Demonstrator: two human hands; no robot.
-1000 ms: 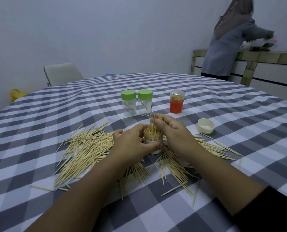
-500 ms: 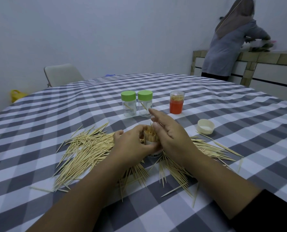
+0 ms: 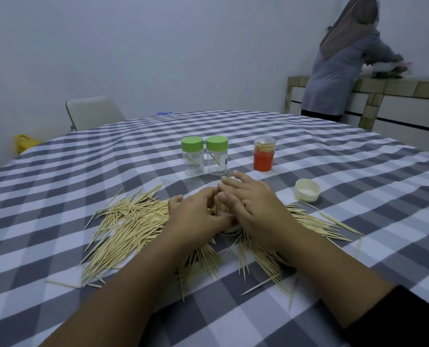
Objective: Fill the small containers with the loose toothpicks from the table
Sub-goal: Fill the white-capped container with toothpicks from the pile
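Up front, the checked table (image 3: pixel 333 156) has open cloth between the hands and the near edge, and more to the far left. Loose toothpicks (image 3: pixel 130 224) fan out on both sides of a small container (image 3: pixel 229 230), mostly hidden. The left hand (image 3: pixel 195 219) curls round it; the right hand (image 3: pixel 253 206) lies flat over its top, fingers straight. Behind stand 2 green-capped jars (image 3: pixel 204 156), an orange jar (image 3: pixel 264 157) and a white cap (image 3: pixel 307 190).

A home dining room: a round bench (image 3: pixel 333 156) under a grey checked cloth, a folding chair (image 3: pixel 93 112) at the upper left, a tiled counter (image 3: pixel 396 88) at the upper right where a person (image 3: pixel 341 71) stands.
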